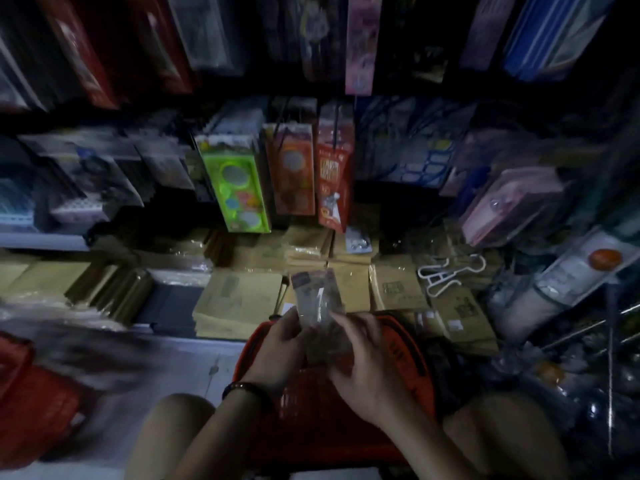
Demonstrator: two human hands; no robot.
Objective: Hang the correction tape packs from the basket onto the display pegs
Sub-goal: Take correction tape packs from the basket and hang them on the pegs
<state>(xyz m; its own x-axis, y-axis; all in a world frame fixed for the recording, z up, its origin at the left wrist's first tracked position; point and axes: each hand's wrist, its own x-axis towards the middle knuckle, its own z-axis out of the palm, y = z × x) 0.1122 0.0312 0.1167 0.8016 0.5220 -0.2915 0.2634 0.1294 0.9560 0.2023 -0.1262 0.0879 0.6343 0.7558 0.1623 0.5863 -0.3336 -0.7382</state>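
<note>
This job is not done yet, I think. The person holds a correction tape pack [317, 299] up over the red basket [412, 344], and it is not on a peg [335, 133] yet. The left hand [282, 344] and the right hand [367, 368] both curl their fingers round its bottom end. The pack is see-through and shiny, with a dark strip on top. It is too dark and blurry to tell if it is one pack or more.

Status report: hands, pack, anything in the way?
Left hand, right hand both grip clear pack. Over red basket, not hung. Dim, blurred; no free peg made out.
</note>
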